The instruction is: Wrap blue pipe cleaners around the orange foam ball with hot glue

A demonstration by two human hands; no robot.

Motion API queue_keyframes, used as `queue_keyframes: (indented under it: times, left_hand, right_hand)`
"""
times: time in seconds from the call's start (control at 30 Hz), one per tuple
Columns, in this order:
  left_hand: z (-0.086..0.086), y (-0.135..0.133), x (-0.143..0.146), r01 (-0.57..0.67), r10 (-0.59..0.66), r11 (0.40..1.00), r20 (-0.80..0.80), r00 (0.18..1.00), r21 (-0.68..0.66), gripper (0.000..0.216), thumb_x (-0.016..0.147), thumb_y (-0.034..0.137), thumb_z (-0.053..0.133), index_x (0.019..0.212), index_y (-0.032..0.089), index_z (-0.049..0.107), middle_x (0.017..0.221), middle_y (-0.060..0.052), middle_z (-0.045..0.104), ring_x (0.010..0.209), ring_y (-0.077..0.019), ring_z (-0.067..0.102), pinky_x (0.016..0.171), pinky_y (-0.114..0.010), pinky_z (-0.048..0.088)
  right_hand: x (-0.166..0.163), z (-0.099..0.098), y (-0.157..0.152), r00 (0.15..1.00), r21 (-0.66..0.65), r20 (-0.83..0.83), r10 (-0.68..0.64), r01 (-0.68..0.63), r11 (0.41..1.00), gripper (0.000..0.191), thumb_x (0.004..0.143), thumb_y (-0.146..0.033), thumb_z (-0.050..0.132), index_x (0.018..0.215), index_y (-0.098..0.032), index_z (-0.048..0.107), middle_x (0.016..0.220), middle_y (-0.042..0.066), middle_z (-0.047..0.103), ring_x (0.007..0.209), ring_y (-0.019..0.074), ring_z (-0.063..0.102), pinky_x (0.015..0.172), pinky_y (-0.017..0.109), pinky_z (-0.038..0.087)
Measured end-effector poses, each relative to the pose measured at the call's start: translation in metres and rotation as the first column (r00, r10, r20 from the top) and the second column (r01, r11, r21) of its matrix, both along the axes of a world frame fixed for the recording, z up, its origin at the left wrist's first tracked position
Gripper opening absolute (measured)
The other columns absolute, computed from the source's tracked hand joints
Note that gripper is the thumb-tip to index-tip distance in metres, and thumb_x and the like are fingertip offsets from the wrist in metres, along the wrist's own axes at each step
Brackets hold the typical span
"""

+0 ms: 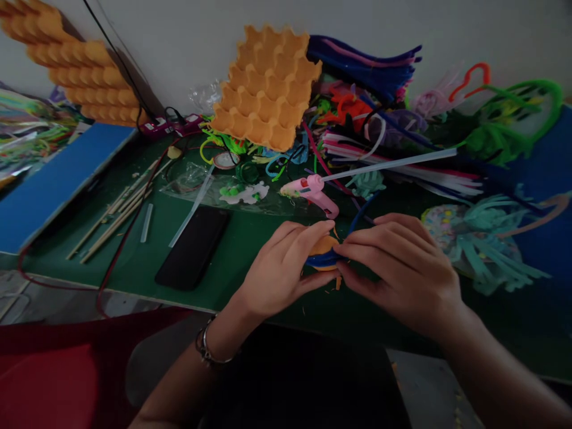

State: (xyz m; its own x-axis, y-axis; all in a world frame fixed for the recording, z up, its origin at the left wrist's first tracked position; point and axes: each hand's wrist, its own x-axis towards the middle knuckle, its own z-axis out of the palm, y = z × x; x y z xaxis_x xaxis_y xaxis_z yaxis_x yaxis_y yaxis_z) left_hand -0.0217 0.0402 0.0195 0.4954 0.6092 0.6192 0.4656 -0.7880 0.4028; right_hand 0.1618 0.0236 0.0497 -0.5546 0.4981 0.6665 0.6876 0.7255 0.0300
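Observation:
Between thumb and fingers, my left hand point(286, 262) holds a small round orange piece point(325, 244), which resembles a cup cut from an egg carton. A blue pipe cleaner point(322, 260) runs around its side. My right hand point(397, 262) pinches that pipe cleaner against the piece, and its loose end point(361, 210) sticks up above the fingers. Part of the orange piece is hidden by both hands. Just beyond them lies a pink glue gun point(315, 189) with a long clear glue stick point(393, 164) in its back.
An orange egg carton point(268, 86) leans at the back beside bundles of pipe cleaners point(366, 62). Left of my hands are a black phone point(193, 247), wooden sticks point(118, 214) and a cable point(129, 232). A teal tasselled craft piece point(482, 232) lies right; a red chair point(58, 375) stands lower left.

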Motion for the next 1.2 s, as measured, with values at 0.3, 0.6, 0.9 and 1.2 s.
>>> queue_keyframes:
  times: [0.3, 0.6, 0.9, 1.2]
  left_hand:
    - [0.005, -0.002, 0.001, -0.02, 0.024, 0.996, -0.047, 0.999, 0.083, 0.053, 0.087, 0.03, 0.054, 0.133, 0.018, 0.03, 0.11, -0.01, 0.064, 0.091, -0.0201, 0.059, 0.079, -0.033, 0.05]
    - [0.006, -0.001, 0.002, -0.032, 0.044, 0.991, -0.094, 0.995, 0.126, 0.05, 0.089, 0.026, 0.052, 0.132, 0.015, 0.03, 0.102, -0.008, 0.066, 0.088, -0.0195, 0.058, 0.077, -0.032, 0.051]
    - [-0.007, 0.001, 0.004, -0.034, 0.035, 0.999, -0.033, 0.999, 0.037, 0.051, 0.084, 0.032, 0.058, 0.126, 0.014, 0.036, 0.099, -0.009, 0.065, 0.087, -0.0193, 0.058, 0.078, -0.031, 0.051]
    - [-0.014, 0.005, -0.006, 0.016, 0.159, 0.798, 0.236, 0.959, -0.603, 0.049, 0.073, 0.028, 0.066, 0.117, 0.017, 0.047, 0.095, -0.006, 0.061, 0.086, -0.0169, 0.059, 0.077, -0.03, 0.049]
  right_hand:
    - [0.002, -0.002, 0.0, 1.0, 0.022, 0.009, 0.018, -0.018, 1.0, 0.011, 0.08, -0.015, 0.062, 0.086, -0.023, 0.058, 0.08, -0.001, 0.07, 0.069, 0.0131, 0.062, 0.081, 0.036, 0.048]
    - [0.002, -0.003, 0.001, 0.999, -0.001, 0.011, 0.041, -0.041, 0.999, 0.009, 0.08, -0.012, 0.061, 0.084, -0.019, 0.057, 0.079, 0.001, 0.07, 0.069, 0.0133, 0.062, 0.08, 0.035, 0.048]
    - [-0.001, -0.007, 0.006, 1.0, -0.046, -0.009, 0.027, -0.027, 0.999, 0.009, 0.08, -0.01, 0.058, 0.078, -0.019, 0.056, 0.074, 0.001, 0.067, 0.068, 0.0135, 0.061, 0.078, 0.035, 0.049]
    - [0.021, 0.006, 0.018, 0.944, -0.325, -0.32, -0.082, -0.028, 0.945, 0.014, 0.082, -0.01, 0.05, 0.083, -0.021, 0.059, 0.074, 0.001, 0.063, 0.067, 0.0105, 0.061, 0.061, 0.023, 0.047]
